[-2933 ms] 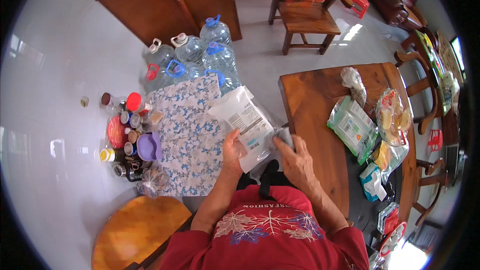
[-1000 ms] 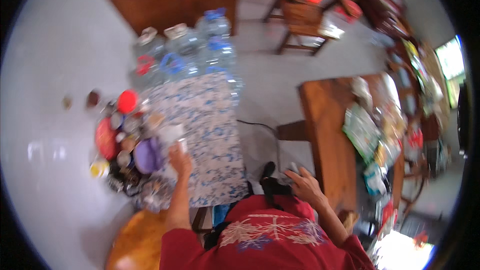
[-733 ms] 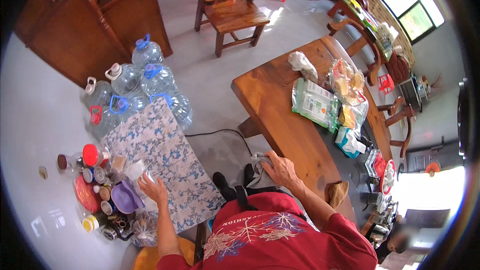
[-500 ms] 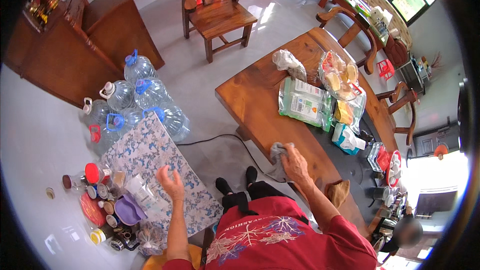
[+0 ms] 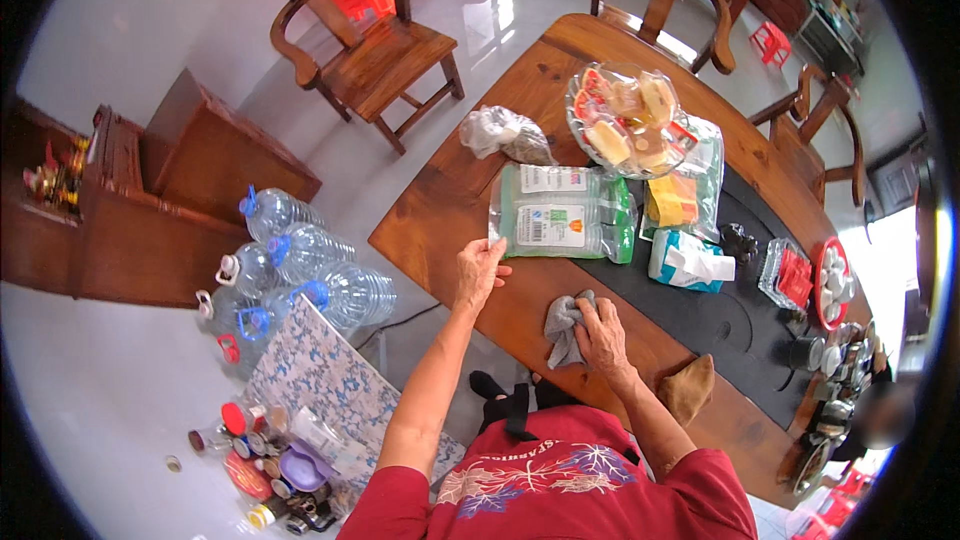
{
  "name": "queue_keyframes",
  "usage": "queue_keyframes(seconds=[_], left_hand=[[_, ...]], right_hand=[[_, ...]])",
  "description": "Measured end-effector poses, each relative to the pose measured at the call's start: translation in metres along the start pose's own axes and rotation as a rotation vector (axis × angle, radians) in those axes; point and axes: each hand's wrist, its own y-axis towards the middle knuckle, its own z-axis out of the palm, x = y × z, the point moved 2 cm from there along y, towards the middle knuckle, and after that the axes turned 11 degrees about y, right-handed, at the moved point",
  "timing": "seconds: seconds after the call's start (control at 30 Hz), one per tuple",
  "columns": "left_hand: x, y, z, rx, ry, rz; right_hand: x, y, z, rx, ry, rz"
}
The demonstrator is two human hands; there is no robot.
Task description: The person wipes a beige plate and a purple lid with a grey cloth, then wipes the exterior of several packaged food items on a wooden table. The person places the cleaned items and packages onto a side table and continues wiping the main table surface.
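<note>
right fingers [image 5: 597,329] half-curled over grey cloth [image 5: 565,324]

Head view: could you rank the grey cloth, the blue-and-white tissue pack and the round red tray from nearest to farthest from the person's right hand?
1. Grey cloth: touching the right hand, under its fingers.
2. Tissue pack: beyond the hand, to its right.
3. Round red tray: much farther right, toward the picture's edge.
</note>
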Motion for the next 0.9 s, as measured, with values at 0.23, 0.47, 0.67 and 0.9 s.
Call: queue_keyframes(seconds=[0.23, 0.47, 0.67, 0.9], left_hand=[[0.036, -0.041, 0.014, 0.088, 0.012, 0.006], [0.09, -0.122, 0.001, 0.081, -0.206, -0.131], [0.074, -0.125, 0.006, 0.033, -0.314, -0.232], [0.086, -0.126, 0.02, 0.093, -0.245, -0.163]], right_hand=[[-0.005, 0.004, -0.039, -0.014, 0.526, 0.153], [0.045, 0.047, -0.022, -0.07, 0.042, -0.213], [0.063, 0.033, -0.002, -0.053, 0.043, -0.217], [0.023, 0.052, 0.0, -0.282, -0.085, 0.017]])
